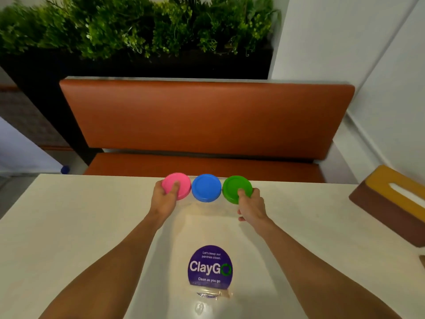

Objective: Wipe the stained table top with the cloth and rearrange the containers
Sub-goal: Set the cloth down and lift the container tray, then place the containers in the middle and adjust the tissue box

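Observation:
Three round lidded containers stand in a row at the far edge of the cream table top (69, 226): pink (178, 182) on the left, blue (206, 187) in the middle, green (234, 187) on the right. My left hand (164, 199) grips the pink container, thumb on its lid. My right hand (251, 204) grips the green container the same way. The blue one stands untouched between them, close to both. No cloth is in view.
A purple "ClayGo" sign in a clear stand (209, 267) sits near me at the table's middle. A brown and yellow tissue box (395, 203) lies at the right edge. Beyond the table is an orange bench (202, 116) and a planter of greenery (138, 26).

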Available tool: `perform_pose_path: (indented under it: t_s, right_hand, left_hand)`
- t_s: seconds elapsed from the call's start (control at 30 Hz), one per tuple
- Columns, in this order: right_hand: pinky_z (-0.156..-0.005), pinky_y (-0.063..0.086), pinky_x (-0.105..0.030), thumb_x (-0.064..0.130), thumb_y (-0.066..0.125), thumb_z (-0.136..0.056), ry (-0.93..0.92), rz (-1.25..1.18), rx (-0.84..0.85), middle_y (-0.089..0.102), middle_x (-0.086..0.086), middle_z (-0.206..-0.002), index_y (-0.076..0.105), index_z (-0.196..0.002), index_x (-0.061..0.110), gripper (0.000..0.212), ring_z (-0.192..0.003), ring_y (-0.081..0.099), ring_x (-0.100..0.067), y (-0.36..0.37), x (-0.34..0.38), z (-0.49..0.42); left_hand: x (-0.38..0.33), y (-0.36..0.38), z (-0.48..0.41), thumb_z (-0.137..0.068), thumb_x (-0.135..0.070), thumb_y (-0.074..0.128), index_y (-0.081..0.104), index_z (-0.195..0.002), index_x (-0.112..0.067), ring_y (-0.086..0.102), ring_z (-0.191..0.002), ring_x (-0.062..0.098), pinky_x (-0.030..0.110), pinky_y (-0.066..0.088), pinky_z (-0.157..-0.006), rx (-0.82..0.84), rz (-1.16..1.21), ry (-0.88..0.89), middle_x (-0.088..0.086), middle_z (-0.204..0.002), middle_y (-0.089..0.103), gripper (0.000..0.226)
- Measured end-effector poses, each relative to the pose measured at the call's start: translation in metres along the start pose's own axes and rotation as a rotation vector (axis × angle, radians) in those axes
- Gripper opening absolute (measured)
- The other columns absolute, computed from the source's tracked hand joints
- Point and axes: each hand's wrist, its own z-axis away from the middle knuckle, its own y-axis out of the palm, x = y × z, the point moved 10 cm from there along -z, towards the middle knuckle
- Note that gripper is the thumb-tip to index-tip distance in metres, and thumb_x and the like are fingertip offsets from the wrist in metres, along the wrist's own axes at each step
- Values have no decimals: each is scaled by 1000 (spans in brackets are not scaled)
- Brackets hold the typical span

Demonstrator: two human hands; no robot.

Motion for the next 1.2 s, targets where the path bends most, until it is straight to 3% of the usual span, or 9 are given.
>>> perform_pose_path:
  t_s: [0.13, 0.3, 0.43, 0.63, 1.0, 1.1, 1.2]
  right_hand:
    - [-54, 57, -33, 45, 42, -97, 16, 22, 15, 48, -13, -127, 35, -133, 17, 47, -101, 61, -31, 14, 5, -20]
    - [-51, 52, -29, 44, 41, -98, 38, 49, 35, 49, -13, -128, 36, -134, 17, 45, -102, 61, -32, 27, 5, -42]
    - [-66, 58, -38, 45, 41, -98, 44, 68, 35, 49, -12, -127, 36, -133, 16, 46, -100, 62, -31, 33, 0, -51]
    - [-88, 55, -50, 47, 41, -96, 36, 76, 31, 49, -11, -126, 36, -133, 17, 48, -101, 61, -29, 40, -3, -58]
    - [-95, 51, -51, 51, 41, -96, 36, 52, 79, 50, -13, -129, 29, -138, 21, 53, -108, 58, -30, 36, -6, -50]
    - [-99, 49, -50, 53, 42, -96, 61, 42, 91, 44, -12, -139, 22, -143, 25, 58, -116, 55, -31, 28, -8, -41]
    - [-100, 48, -48, 51, 43, -97, 51, 56, 74, 46, -10, -141, 28, -141, 26, 53, -118, 55, -29, 13, -8, -31]
  left_hand:
    - [3, 2, -25, -95, -35, 57, 33, -141, -13, 48, -108, 23, 36, 47, -86, 16, -10, -3, 12, -132, 47, 57]
    - [16, 6, -49, -94, -38, 58, 34, -140, -13, 49, -109, 24, 38, 48, -88, 51, -40, -21, 13, -133, 47, 58]
    - [20, 11, -58, -94, -37, 57, 34, -140, -11, 49, -108, 23, 35, 47, -84, 67, -39, -19, 12, -130, 48, 57]
    - [30, 11, -62, -94, -38, 58, 36, -138, -10, 51, -109, 25, 33, 45, -81, 68, -31, -26, 8, -124, 48, 57]
    - [38, 12, -58, -94, -37, 58, 34, -141, -9, 48, -108, 24, 35, 43, -85, 80, 31, -137, 15, -134, 46, 60]
    - [34, 3, -50, -96, -38, 54, 32, -143, -10, 47, -119, 31, 39, 40, -90, 36, 79, -198, 16, -141, 41, 59]
    - [20, -10, -38, -96, -32, 57, 30, -146, -11, 41, -132, 36, 44, 39, -102, -36, 50, -156, 14, -149, 35, 60]
